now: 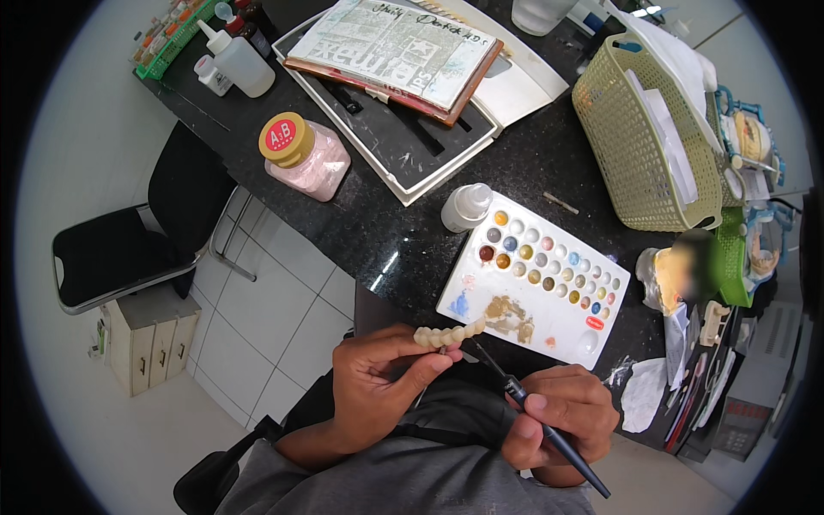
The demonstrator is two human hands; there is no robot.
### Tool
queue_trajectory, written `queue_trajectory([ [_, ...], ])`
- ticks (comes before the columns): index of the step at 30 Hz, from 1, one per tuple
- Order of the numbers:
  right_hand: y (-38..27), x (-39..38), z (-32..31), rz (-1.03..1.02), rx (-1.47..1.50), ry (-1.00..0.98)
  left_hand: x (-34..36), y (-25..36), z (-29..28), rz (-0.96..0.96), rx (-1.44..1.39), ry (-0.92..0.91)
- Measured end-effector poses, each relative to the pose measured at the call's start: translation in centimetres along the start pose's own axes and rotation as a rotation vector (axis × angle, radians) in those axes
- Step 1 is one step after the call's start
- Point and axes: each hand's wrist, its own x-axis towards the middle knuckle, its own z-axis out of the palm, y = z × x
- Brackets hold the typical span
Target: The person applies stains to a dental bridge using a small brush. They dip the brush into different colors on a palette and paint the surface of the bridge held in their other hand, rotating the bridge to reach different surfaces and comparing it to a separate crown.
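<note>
In the head view, we are holding a row of false teeth (448,335) on our side of the paint palette (549,326), by its left corner. The row is running left to right, tipping up. Our nearer left hand (378,378) is pinching it; our curled right hand (562,416) is gripping a thin brush (515,390), its tip pointing up-left beside the teeth, maybe touching.
</note>
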Motion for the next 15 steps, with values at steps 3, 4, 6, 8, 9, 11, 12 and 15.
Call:
queue_trajectory([
  [3, 0.02, 0.08, 0.13, 0.008, -0.002, 0.000, 0.00, 0.13, -0.01, -0.011, 0.007, 0.002],
  [4, 0.01, 0.03, 0.09, 0.010, 0.000, 0.000, 0.00, 0.04, -0.04, -0.003, 0.001, 0.000],
  [6, -0.05, -0.12, -0.03, 0.014, 0.003, 0.000, -0.01, -0.20, -0.09, 0.013, -0.012, -0.006],
  [8, -0.05, -0.04, 0.04, -0.001, 0.007, -0.007, -0.06, -0.20, -0.03, 0.003, -0.023, 0.004],
  [9, -0.04, 0.02, 0.05, -0.008, 0.007, -0.010, -0.06, -0.20, -0.01, -0.003, -0.030, 0.007],
  [11, -0.04, 0.16, 0.03, -0.017, 0.016, -0.026, -0.04, 0.00, 0.00, -0.020, -0.002, 0.005],
  [12, -0.01, 0.23, 0.02, -0.022, 0.022, -0.033, -0.03, 0.10, 0.01, -0.027, 0.013, 0.004],
  [15, 0.06, 0.29, 0.17, -0.030, 0.025, -0.029, -0.06, 0.18, 0.19, -0.042, -0.005, 0.030],
])
